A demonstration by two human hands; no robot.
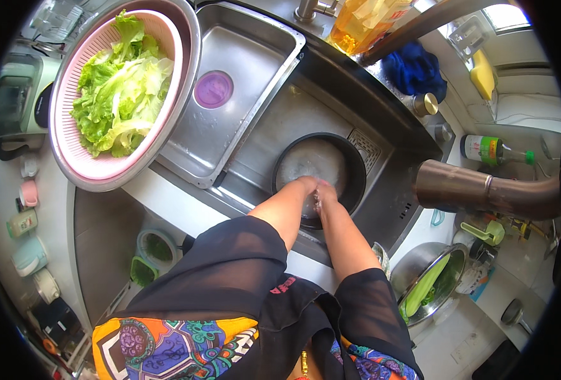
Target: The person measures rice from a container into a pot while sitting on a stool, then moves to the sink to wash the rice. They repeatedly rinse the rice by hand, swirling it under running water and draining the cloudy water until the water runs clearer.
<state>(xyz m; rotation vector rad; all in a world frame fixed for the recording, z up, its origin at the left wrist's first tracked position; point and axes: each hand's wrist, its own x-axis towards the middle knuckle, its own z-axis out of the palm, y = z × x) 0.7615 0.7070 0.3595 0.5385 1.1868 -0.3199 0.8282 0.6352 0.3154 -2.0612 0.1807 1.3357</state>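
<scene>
Both of my hands reach into a dark round pot [359,187] that stands in the sink basin. Cloudy whitish water fills much of it. My left hand [305,184] and my right hand [326,190] meet near the pot's middle, fingers under the water. Small pale grains cling to the wrist side of my right hand. What the fingers hold, if anything, is hidden by the water. Left of the pot, a steel tray [261,52] with a round purple piece [214,89] spans the sink. A pink colander [178,61] of lettuce leaves [119,95] sits in a steel bowl [192,61].
The sink's drain cover [366,147] lies behind the pot. A thick brown metal pipe [456,185] juts in from the right. A bottle of amber liquid [361,23] and a blue cloth [416,71] are at the back. Right of the sink, a steel bowl [406,266] holds green vegetables.
</scene>
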